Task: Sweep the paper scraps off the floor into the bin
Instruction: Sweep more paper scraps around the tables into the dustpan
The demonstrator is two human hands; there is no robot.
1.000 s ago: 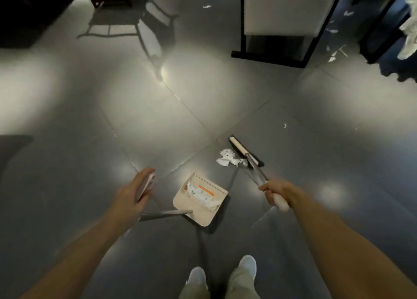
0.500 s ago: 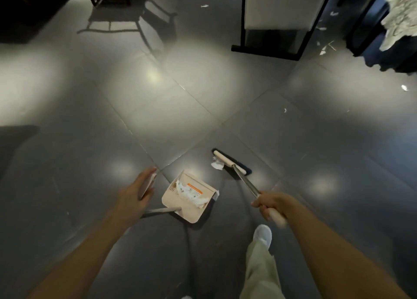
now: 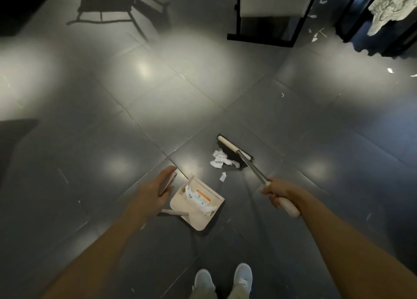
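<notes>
Right hand (image 3: 279, 192) clamped round the broom (image 3: 233, 148), left hand (image 3: 158, 192) gripping the handle of the dustpan (image 3: 198, 217). Paper scraps (image 3: 222, 160) lie on the floor (image 3: 112, 141) against the broom, short of the dustpan. Flick too hard and they'll scatter past its mouth.

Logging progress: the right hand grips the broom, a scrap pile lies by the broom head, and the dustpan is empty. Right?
No. The head view shows the dustpan already holding white paper scraps. The rest stands: the right hand grips the broom, and a scrap pile lies by its head.
</notes>
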